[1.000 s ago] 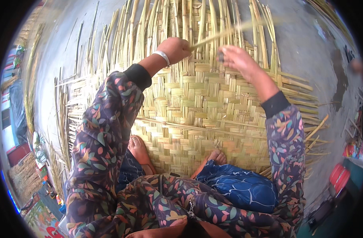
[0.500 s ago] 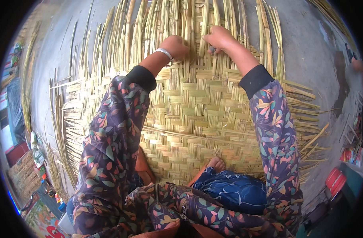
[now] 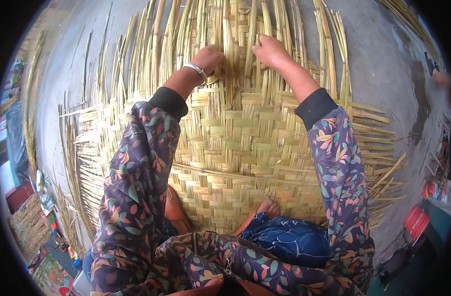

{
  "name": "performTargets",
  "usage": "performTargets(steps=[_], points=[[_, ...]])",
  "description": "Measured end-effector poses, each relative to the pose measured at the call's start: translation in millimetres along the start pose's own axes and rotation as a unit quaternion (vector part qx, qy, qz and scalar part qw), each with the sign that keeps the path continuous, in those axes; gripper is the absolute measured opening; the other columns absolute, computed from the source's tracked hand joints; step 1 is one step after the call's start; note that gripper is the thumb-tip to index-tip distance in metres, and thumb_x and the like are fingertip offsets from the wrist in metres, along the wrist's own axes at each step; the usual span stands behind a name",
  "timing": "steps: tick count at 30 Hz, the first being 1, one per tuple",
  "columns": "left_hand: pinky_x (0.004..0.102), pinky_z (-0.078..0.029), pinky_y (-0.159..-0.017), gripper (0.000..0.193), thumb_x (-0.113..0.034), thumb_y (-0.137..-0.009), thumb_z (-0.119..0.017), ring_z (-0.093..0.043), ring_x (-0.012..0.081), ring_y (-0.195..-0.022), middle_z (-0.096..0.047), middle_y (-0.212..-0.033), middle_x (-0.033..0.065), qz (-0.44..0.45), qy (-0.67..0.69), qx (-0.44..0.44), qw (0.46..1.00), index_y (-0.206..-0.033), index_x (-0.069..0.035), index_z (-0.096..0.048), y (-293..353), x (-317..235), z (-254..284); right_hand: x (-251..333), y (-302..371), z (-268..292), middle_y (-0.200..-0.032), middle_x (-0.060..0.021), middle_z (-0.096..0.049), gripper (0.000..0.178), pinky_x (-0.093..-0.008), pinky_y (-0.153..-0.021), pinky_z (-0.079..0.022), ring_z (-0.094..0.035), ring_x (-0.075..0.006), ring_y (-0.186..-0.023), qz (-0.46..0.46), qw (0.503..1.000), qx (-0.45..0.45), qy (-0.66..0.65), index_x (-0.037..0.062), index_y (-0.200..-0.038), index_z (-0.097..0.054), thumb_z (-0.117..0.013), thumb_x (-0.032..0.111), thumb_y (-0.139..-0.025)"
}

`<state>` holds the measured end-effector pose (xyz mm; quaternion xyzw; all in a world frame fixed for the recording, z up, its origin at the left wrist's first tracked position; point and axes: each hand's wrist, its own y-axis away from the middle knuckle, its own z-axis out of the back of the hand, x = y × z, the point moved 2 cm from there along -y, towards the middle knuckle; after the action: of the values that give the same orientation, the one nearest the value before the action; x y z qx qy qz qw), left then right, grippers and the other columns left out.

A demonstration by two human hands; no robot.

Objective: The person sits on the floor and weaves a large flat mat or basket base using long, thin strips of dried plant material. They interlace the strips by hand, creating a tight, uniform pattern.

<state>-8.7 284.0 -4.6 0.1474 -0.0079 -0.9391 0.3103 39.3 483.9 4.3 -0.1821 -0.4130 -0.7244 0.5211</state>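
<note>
A large mat woven from flattened, split cane strips (image 3: 250, 133) spreads over the floor in front of me, and my bare foot (image 3: 269, 208) is on its near part. At the far edge of the weave, my left hand (image 3: 207, 60), with a silver bangle on its wrist, is closed around cane strips (image 3: 228, 44) that point away from me. Its fingertips are partly hidden. My right hand (image 3: 273, 52) is a short way to the right, its fingers pinched on an upright cane strip (image 3: 255, 29). Between the hands, the loose strips meet the woven part.
Unwoven strip ends (image 3: 87, 163) stick out along the mat's left side and others (image 3: 373, 123) along its right. Grey concrete floor (image 3: 378, 64) surrounds it. A red plastic item (image 3: 416, 223) stands at the right, and a person's blurred hand (image 3: 441, 81) shows at the far right.
My left hand has shifted slightly left and nearer to me, and a strip beside it has been raised. My right hand stays nearly in place, its fingers now turned closer to the strip.
</note>
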Motion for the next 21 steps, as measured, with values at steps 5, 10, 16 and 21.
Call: performTargets(steps=[5, 10, 16, 21], points=[[0.0293, -0.048, -0.061, 0.028, -0.021, -0.087, -0.051, -0.058, 0.0188, -0.068, -0.059, -0.08, 0.0106, 0.319, 0.551, -0.018, 0.771, -0.097, 0.004, -0.059, 6, -47, 21, -4, 5, 3, -0.087, -0.0065, -0.059, 0.027, -0.0229, -0.041, -0.046, -0.065, -0.0155, -0.068, -0.034, 0.978, 0.042, -0.204, 0.0009, -0.105, -0.053, -0.051, 0.022, -0.088], [0.0267, -0.043, -0.074, 0.032, -0.029, -0.091, -0.046, -0.054, 0.0128, -0.083, -0.057, -0.093, 0.0036, 0.329, 0.512, 0.05, 0.792, -0.109, -0.004, -0.055, 7, -55, 25, -14, 4, 5, -0.084, -0.0019, -0.058, 0.025, -0.0225, -0.048, -0.047, -0.06, -0.0105, -0.066, -0.018, 0.954, 0.075, -0.288, 0.0062, -0.099, -0.057, -0.059, 0.026, -0.085], [0.0277, -0.045, -0.051, 0.022, -0.018, -0.089, -0.049, -0.054, 0.0143, -0.06, -0.055, -0.078, 0.0054, 0.181, 0.407, 0.015, 0.895, -0.098, 0.001, -0.054, 11, -22, 6, -7, 20, 5, -0.087, -0.0038, -0.061, 0.045, -0.0288, -0.064, -0.046, -0.059, -0.0121, -0.08, 0.037, 0.918, 0.061, -0.39, 0.0053, -0.104, -0.057, -0.062, 0.044, -0.082], [0.0301, -0.052, -0.063, 0.018, -0.011, -0.088, -0.047, -0.061, 0.0171, -0.074, -0.061, -0.089, 0.0089, 0.245, 0.624, 0.041, 0.741, -0.1, 0.0, -0.054, 8, -43, 21, -14, 21, 16, -0.087, -0.0021, -0.06, 0.046, -0.029, -0.06, -0.051, -0.06, -0.0121, -0.073, 0.012, 0.812, 0.142, -0.565, 0.0077, -0.108, -0.054, -0.05, 0.049, -0.089]])
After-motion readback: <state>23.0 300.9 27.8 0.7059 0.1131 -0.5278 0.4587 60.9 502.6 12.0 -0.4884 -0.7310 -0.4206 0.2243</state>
